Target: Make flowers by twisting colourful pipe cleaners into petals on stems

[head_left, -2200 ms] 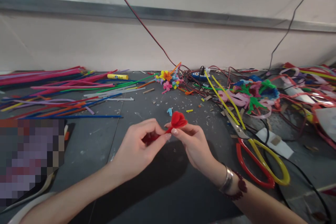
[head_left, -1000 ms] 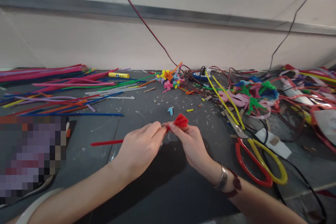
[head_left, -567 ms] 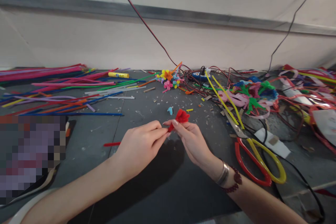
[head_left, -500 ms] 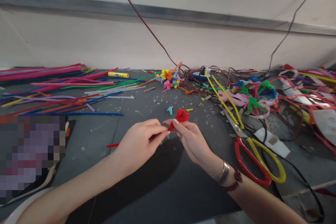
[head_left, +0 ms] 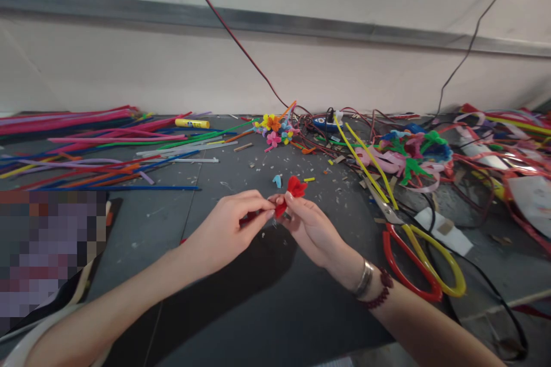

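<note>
Quick look at where this craft session sits: the red pipe cleaner [head_left: 296, 187] is held up just above the counter [head_left: 142, 223], pinched between both hands in the middle of the view. It's already bent into a fuzzy little bunch of loops, kind of like a single bloom, with a thinner red length running down into the grip. The left hand [head_left: 228, 235] has its fingers [head_left: 258, 206] pressed together on that length, and the right hand [head_left: 312, 235] has its fingers [head_left: 299, 206] closed around the base of the bunch, so both are clamped on it, not just resting. I can't really tell how much length runs behind the left hand, since the hand hides it. So the red bunch looks shaped, but I can't see any leaves or other colours attached to it. Just beyond the red bunch lies a tiny blue scrap [head_left: 278, 181]. Farther out from it sits a cluster of multicolour flowers [head_left: 273, 132]. Off to its left there's a big spread of loose pipe cleaners [head_left: 99, 149] and a yellow glue stick [head_left: 192, 123], and off to its right are red-and-yellow scissors [head_left: 419, 266] and a tangle of pink, green and blue shapes [head_left: 413, 155].
</note>
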A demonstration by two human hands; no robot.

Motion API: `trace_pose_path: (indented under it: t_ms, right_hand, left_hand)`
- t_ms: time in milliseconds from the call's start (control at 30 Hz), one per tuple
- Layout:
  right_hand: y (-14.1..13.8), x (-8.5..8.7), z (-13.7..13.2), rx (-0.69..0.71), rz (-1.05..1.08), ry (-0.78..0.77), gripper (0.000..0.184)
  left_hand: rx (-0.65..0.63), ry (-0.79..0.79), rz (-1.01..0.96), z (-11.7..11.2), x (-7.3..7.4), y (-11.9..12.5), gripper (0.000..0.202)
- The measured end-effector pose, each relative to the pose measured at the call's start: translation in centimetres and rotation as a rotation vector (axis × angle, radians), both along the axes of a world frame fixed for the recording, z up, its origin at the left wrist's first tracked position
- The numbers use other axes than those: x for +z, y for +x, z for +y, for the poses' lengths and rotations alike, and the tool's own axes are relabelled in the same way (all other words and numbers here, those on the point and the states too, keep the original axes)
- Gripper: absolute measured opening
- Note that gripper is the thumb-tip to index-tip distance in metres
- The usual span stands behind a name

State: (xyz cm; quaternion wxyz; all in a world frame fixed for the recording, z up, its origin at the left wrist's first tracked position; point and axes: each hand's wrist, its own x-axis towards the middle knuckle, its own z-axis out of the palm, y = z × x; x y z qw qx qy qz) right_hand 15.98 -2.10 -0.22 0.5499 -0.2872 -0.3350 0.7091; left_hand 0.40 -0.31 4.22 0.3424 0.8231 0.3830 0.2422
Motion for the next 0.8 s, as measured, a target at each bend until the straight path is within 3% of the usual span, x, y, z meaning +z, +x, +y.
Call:
trace_pose_path:
  t_ms: [133,300,367,667,800]
  right_hand:
    - [0.1,0.0,0.0,0.043,0.057,0.005,0.017]
    - [0.2,0.2,-0.3,0.091,0.091,0.005,0.016]
    - [0.3,0.3,-0.4,0.119,0.083,-0.012,0.017]
    - [0.0,0.4,-1.1,0.3,0.176,0.006,0.016]
    - [-0.1,0.4,-1.2,0.322,0.196,0.034,0.017]
  left_hand:
    - [-0.001,-0.442,-0.121,0.1,0.2,0.1,0.023]
    - [-0.069,-1.049,-0.482,-0.1,-0.4,0.3,0.019]
    - [-0.118,-1.209,-0.593,-0.3,-0.8,0.5,0.018]
    - [-0.282,-1.461,-0.823,-2.0,-1.7,1.1,0.022]
    - [-0.296,-1.428,-0.872,-2.2,-2.0,1.0,0.018]
